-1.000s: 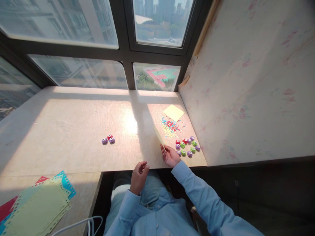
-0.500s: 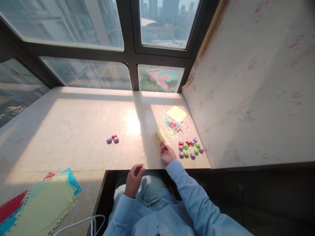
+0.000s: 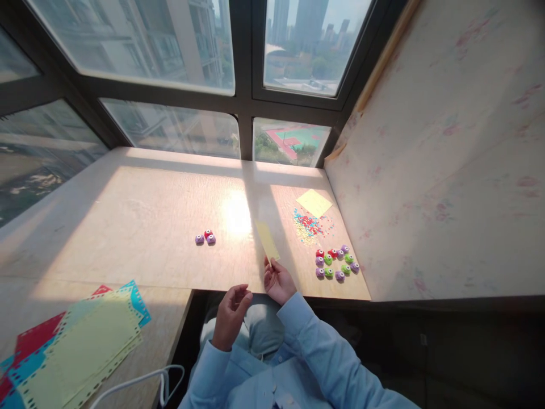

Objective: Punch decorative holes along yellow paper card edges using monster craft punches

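Note:
My right hand, near the table's front edge, pinches the lower end of a narrow yellow paper strip, which slants up and to the left. To its left my left hand hovers over my lap, fingers curled and thumb apart from them, with nothing visible between them. Several purple, green and red pieces with eye-like dots lie at the right. Behind them are scattered red, blue and yellow paper bits and a yellow paper square. Two purple pieces and a red one sit left of the strip.
Punched yellow, blue and red sheets lie at the lower left, beside a white cable. A wall borders the table on the right, and windows stand behind it.
My right hand has moved left with the yellow strip, which now shows its broad face. My left hand has stayed nearly in place. The camera view has shifted slightly.

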`<act>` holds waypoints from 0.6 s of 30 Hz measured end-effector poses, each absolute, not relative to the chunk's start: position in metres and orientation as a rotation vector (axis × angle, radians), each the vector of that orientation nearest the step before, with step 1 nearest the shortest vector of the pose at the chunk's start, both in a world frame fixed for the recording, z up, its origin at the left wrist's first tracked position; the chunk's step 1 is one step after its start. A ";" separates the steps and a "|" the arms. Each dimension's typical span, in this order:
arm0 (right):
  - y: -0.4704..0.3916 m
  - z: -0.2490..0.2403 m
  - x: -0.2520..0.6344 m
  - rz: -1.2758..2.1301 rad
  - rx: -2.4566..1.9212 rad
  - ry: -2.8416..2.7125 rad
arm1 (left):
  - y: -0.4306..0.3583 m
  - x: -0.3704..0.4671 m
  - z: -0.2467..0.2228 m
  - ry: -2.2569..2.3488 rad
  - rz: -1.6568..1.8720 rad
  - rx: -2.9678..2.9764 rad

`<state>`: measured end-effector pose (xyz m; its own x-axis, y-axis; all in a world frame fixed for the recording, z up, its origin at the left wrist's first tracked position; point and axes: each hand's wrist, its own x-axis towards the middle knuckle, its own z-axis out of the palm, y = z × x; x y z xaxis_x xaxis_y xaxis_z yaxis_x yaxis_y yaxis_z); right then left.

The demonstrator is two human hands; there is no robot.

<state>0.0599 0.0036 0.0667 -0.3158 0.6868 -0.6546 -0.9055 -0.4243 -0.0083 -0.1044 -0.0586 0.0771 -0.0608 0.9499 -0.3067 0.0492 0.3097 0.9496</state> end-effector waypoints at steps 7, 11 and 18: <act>-0.018 0.064 0.016 1.887 -0.854 0.163 | -0.051 -0.100 0.096 1.370 1.095 1.016; -0.037 0.058 -0.006 1.897 -0.853 -0.047 | -0.050 -0.109 0.095 1.501 1.151 0.933; -0.056 0.062 -0.017 1.955 -1.026 -0.386 | -0.061 -0.155 0.073 1.692 1.298 0.716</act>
